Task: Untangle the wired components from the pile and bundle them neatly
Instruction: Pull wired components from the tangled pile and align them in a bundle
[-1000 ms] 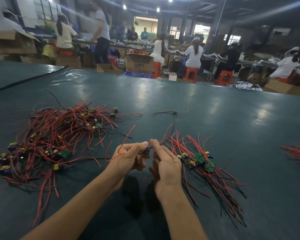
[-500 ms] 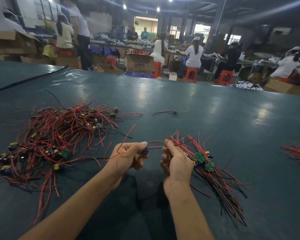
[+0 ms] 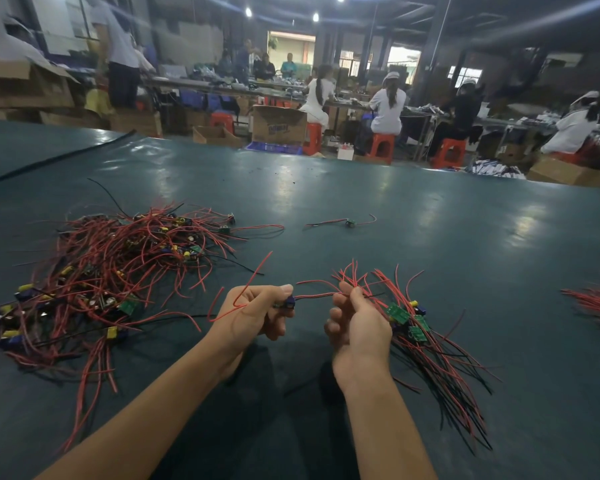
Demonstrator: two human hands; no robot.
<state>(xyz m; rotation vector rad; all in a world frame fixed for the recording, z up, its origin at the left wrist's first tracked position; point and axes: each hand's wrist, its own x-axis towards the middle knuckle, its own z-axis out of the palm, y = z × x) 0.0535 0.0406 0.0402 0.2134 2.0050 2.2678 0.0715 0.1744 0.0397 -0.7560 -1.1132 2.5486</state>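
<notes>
From where I stand, the job looks barely a third done. The big pile (image 3: 118,271) of red and black wires with their small parts lies tangled on the bench (image 3: 430,216), off to the person's left and well apart from both hands. A smaller bundle (image 3: 430,351), its wires roughly in line, fans out from the right hand (image 3: 359,327), whose fingers (image 3: 346,289) curl round its gathered end. The left hand (image 3: 253,313) pinches one loose piece (image 3: 289,302) by its little blue part between thumb and forefinger, the other fingers curled beneath. That piece's wire stretches across the gap to the right thumb, so I judge it is about to join the bundle. One stray piece (image 3: 350,222) lies alone farther back. Nothing is tied yet, as far as I can see.
</notes>
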